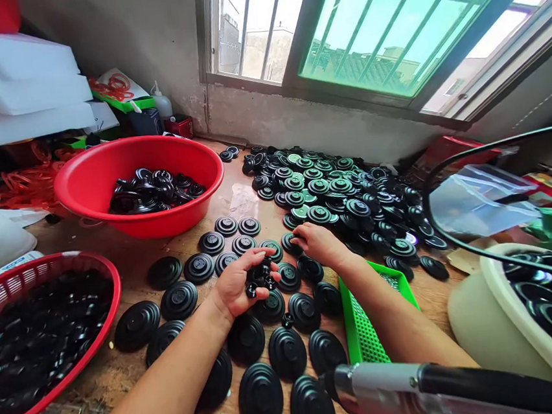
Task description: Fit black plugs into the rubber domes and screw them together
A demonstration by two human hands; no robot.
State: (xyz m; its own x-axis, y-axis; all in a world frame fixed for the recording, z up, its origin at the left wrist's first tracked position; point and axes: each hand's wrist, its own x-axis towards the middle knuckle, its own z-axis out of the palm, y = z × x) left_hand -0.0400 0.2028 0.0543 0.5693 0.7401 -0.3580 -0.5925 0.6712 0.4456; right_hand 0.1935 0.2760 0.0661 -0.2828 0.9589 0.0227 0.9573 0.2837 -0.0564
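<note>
My left hand [250, 280] is palm up, its fingers curled round several small shiny black parts [262, 275]. It hovers above rows of black stepped round discs [200, 267] laid flat on the wooden table [243, 200]. Further right, my right hand [321, 242] has its fingertips pinched together at the centre of a black disc [289, 245]. Whatever lies between those fingertips is hidden. A single small black part [287, 320] sits among the discs below my left hand.
A heap of black discs [323, 186] lies under the window. At left stand a red basin [143, 223] and a red basket [111, 275] of black parts. Under my right forearm is a green tray [366, 328]. A grey power tool [386, 388] hangs in front; a cream bucket [476, 308] stands right.
</note>
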